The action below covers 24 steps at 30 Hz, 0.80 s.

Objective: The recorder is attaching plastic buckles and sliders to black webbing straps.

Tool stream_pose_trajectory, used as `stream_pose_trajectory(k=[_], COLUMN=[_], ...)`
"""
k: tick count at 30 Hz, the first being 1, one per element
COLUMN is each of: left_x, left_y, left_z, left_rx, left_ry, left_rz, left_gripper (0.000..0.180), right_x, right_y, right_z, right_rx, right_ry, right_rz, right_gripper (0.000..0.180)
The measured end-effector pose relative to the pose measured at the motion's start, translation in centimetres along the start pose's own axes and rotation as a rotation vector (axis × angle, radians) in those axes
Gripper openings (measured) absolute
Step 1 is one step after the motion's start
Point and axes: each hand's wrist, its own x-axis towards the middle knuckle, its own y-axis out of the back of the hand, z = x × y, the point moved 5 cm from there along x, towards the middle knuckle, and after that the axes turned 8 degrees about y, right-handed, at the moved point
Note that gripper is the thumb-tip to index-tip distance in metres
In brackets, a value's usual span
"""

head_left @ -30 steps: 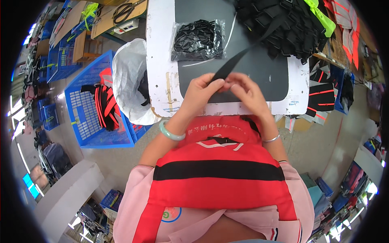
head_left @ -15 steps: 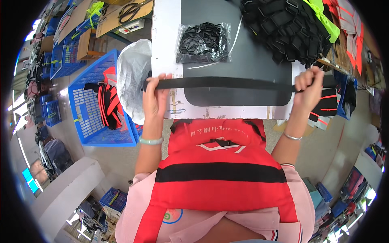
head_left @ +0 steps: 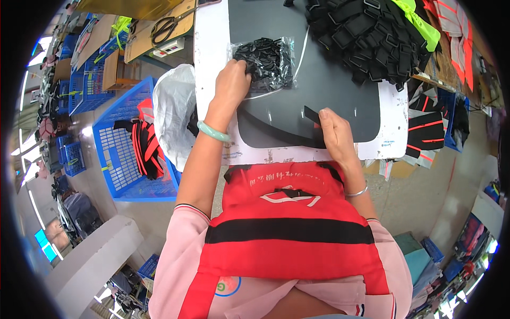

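Observation:
My right hand [head_left: 337,134] is closed on a black webbing strap [head_left: 279,135] near one end. That short end sticks up past my thumb, while the longer part curves left over the dark grey mat [head_left: 358,109]. At the left edge of a clear plastic bag [head_left: 287,58], my left hand [head_left: 234,82] has its fingers curled together. The bag is full of small black plastic pieces [head_left: 263,53]. My fingertips touch the pieces, and what they pinch is hidden.
A big heap of black straps with buckles [head_left: 366,40] lies at the far right, beside a neon yellow strip [head_left: 419,24]. Left of the white table stand a whitish plastic bag [head_left: 172,117] and a blue crate [head_left: 114,159] with red-and-black pieces. Scissors [head_left: 166,29] lie on a side table.
My left hand has let go of the strap's left end and moved up to the bag of pieces. My right hand has come inward and nearer with the strap, which now hangs in a curve.

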Motion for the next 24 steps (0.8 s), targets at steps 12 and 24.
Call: stream_pose_trajectory(k=[12, 24], left_x=[-1.7, -6.9], left_y=[1.0, 0.1], left_z=[1.2, 4.2], left_rx=[-0.450, -1.693], left_ry=[0.150, 0.588], left_rz=[-0.030, -0.486], left_gripper=[0.013, 0.021], right_x=[2.5, 4.1], right_y=[-0.7, -2.0], right_z=[-1.9, -4.5], right_rx=[0.009, -0.054], right_ry=[-0.026, 0.210], right_rz=[-0.011, 0.112], right_gripper=[0.023, 0.015])
